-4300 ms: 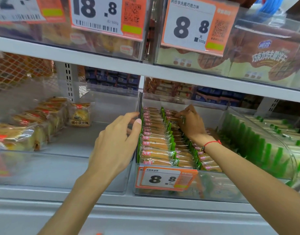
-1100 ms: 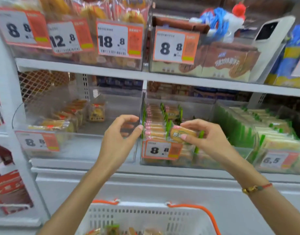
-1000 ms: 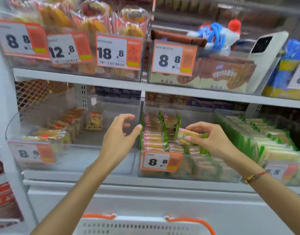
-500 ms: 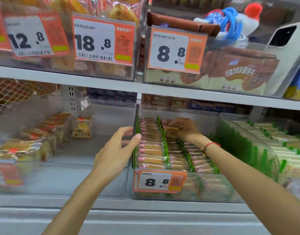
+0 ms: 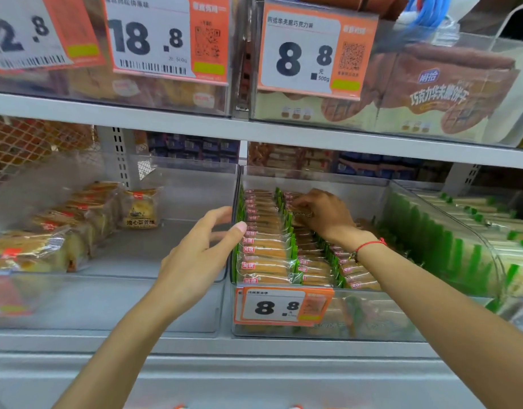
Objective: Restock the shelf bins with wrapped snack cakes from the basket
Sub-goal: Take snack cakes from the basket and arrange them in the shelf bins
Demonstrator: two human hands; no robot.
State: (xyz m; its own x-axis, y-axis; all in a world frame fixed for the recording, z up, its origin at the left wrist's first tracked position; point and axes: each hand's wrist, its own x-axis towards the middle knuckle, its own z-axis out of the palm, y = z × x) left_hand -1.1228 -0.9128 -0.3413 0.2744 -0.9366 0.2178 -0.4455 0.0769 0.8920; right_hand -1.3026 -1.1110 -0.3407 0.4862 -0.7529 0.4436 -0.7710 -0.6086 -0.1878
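Note:
A clear shelf bin point(image 5: 372, 323) with an orange 8.8 price tag holds rows of wrapped snack cakes point(image 5: 266, 255) with green edges. My right hand point(image 5: 322, 214) reaches deep into the bin and pinches a wrapped cake point(image 5: 298, 215) among the back of the middle row. My left hand point(image 5: 195, 261) has its fingers relaxed, the thumb tip against the bin's left wall and the fingers outside it. Of the basket I see only orange bits at the bottom edge.
To the left stands a clear bin point(image 5: 136, 305) with a few yellow wrapped cakes point(image 5: 140, 208) at its back and left. On the right is a bin of green-striped packs point(image 5: 449, 243). The upper shelf point(image 5: 254, 128) overhangs with price tags and chocolate wafer boxes point(image 5: 437, 93).
My right hand carried a wrapped cake from in front of the bin to the back of the middle row. The view moved closer and the basket dropped out of sight. My left hand stayed at the bin's wall.

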